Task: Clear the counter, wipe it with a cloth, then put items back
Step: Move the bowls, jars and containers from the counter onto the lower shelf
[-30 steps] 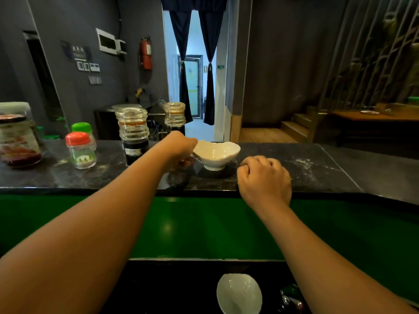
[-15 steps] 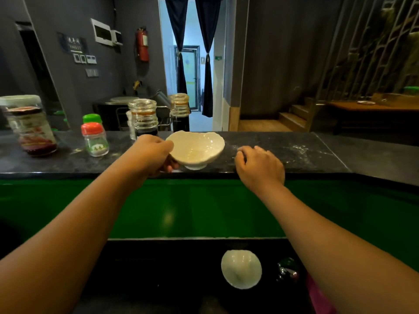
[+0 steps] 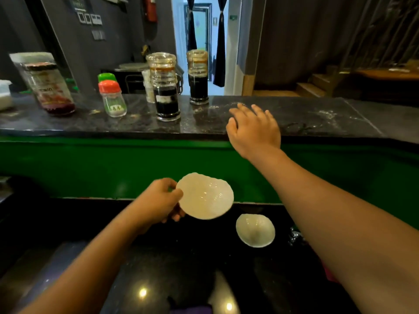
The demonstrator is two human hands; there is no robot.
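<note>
L hand point(image 3: 158, 201): grips white bowl point(image 3: 205, 196) by its rim, ctr frame, held in air.
R hand point(image 3: 255, 129): fingers spread, holds nothing, at near edge of upper surface point(image 3: 317, 118).
2nd bowl point(image 3: 255, 230): on lower dark surface point(image 3: 172, 264), lower right of the held one.
Jars point(image 3: 166, 87): upper left, on upper surface.

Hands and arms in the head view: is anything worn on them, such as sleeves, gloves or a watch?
The left hand and right hand are bare: no gloves, and no rings or watch are visible. The left forearm and right forearm are uncovered to the frame edge; no sleeve shows.
</note>
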